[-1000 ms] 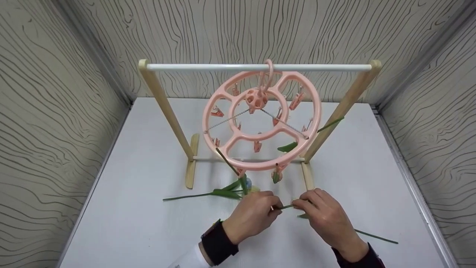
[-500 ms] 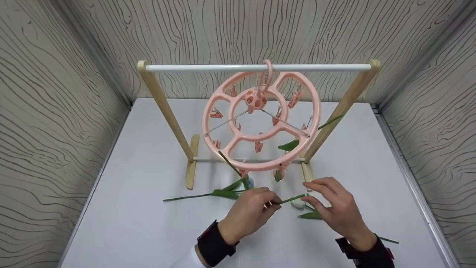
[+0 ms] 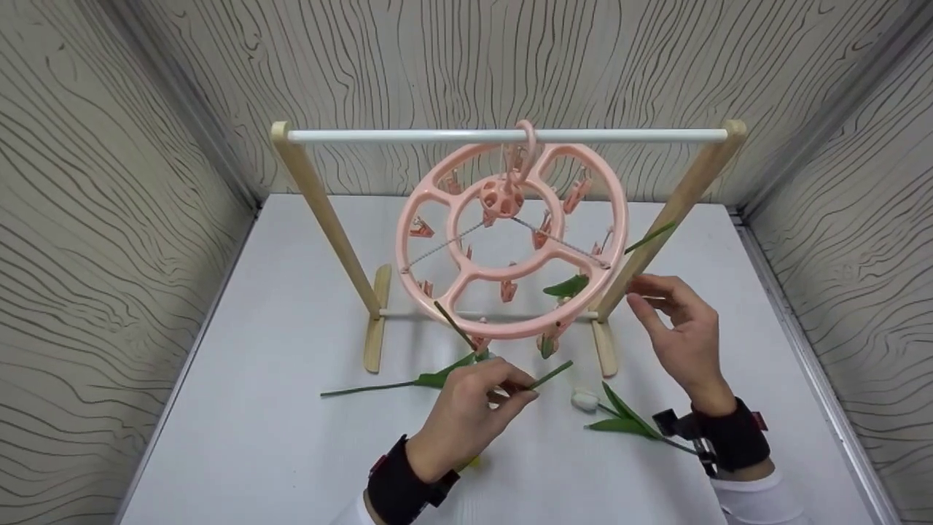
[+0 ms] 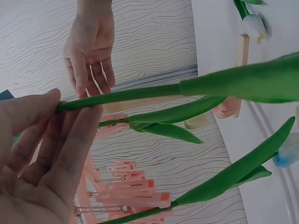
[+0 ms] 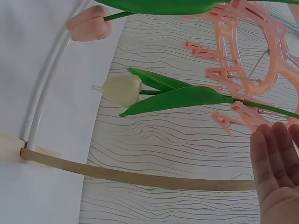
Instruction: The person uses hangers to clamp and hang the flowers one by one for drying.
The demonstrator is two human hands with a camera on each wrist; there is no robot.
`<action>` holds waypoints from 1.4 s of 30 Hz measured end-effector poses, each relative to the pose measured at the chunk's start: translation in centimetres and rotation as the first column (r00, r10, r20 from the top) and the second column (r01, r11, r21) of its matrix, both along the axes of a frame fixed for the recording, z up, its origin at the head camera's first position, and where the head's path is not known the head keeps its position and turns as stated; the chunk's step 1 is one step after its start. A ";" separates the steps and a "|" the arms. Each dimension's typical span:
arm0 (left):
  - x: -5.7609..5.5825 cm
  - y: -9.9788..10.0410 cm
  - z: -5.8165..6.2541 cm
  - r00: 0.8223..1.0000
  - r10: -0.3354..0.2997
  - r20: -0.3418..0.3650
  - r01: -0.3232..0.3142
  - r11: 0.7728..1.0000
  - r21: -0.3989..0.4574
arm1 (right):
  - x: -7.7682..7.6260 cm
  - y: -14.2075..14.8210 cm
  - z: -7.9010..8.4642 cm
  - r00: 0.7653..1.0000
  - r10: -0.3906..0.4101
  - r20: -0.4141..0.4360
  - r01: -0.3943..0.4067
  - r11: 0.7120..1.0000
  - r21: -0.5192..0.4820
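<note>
My left hand (image 3: 474, 401) pinches the green stem (image 4: 126, 96) of an artificial tulip between thumb and fingers above the table; its bloom is mostly hidden, with a bit of yellow (image 3: 474, 462) showing by the wrist. My right hand (image 3: 681, 335) is raised beside the rack's right post, fingers extended and holding nothing. Near its fingertips, a pale yellow tulip (image 5: 122, 91) hangs from a clip of the pink round hanger (image 3: 510, 332). A pink tulip (image 5: 88, 23) and a blue-tinged tulip (image 4: 286, 154) hang there too. A white tulip (image 3: 585, 399) lies below my right hand.
The hanger hooks over the white rod (image 3: 379, 136) of a wooden rack, whose right post (image 3: 674, 197) stands by my right hand. Several pink clips (image 3: 508, 290) dangle unused. Another tulip stem (image 3: 368, 389) lies on the white table (image 3: 262, 445) at left.
My right hand has let go of the tulip stem and moved up and right, beside the rack post. My left hand has drawn slightly left and down, still holding the tulip.
</note>
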State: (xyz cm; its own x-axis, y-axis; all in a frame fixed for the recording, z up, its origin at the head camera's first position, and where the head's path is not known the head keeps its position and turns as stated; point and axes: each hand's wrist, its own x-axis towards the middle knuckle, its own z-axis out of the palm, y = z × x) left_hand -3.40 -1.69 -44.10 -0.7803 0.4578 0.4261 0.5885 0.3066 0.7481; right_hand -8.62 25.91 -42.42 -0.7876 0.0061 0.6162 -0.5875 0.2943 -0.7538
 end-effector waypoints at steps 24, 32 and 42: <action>1.2 -0.2 2.2 0.988 0.015 0.151 -0.054 0.965 0.257 | -5.3 -0.5 1.6 0.971 0.157 0.181 -0.143 0.986 -0.087; 1.3 -0.3 2.3 0.991 0.022 0.129 -0.053 0.970 0.238 | -6.5 0.3 0.5 0.964 0.196 0.179 -0.164 0.970 -0.180; 0.9 -0.1 0.3 0.992 0.030 0.119 -0.056 0.973 0.222 | -5.9 -0.2 1.2 0.958 0.197 0.208 -0.165 0.973 -0.160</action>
